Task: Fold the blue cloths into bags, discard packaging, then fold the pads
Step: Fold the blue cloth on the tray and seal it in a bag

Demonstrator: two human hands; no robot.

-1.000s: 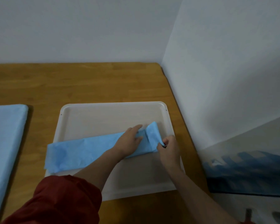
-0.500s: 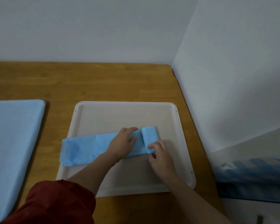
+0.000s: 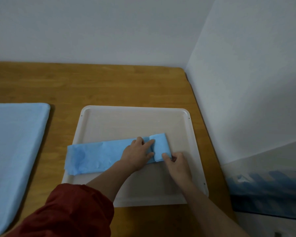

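Observation:
A long blue cloth [image 3: 96,156] lies as a strip across a white tray [image 3: 135,117], its left end hanging over the tray's left rim. Its right end is turned over into a short fold [image 3: 160,146]. My left hand [image 3: 137,153] presses flat on the strip just left of that fold, fingers straight. My right hand [image 3: 175,162] pinches the fold's near right corner between thumb and fingers.
The tray sits on a wooden table [image 3: 109,86] in a wall corner. A pale blue pad [image 3: 12,151] lies flat at the left. A blue-and-white package [image 3: 270,190] lies beyond the table's right edge.
The cloth's right end has been laid over onto the strip as a fold. My right hand slid from on top of the fold to its near right corner; my left hand stays pressing.

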